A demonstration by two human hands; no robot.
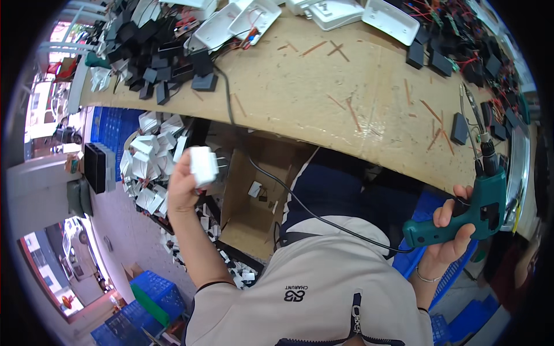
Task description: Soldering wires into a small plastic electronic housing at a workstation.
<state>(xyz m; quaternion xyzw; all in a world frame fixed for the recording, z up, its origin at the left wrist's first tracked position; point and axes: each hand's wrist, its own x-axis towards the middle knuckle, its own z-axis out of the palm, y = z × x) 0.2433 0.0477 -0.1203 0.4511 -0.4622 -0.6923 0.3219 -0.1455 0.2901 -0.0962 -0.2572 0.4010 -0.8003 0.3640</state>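
My left hand is closed round a white plug adapter, its metal pins sticking out to the right. It is held over the gap between the table and a crate of white adapters. At the right, my right hand grips the handle of a green soldering gun, whose thin tip points up toward the far side of the table. A black cord runs from the gun's handle across my lap to the tabletop. The fingers of my right hand are partly hidden behind the handle.
Black boxes with wires are heaped at the table's far left, more with circuit boards at the far right. White casings lie along the back. Thin brown strips are scattered over the table. Below stands an open cardboard box.
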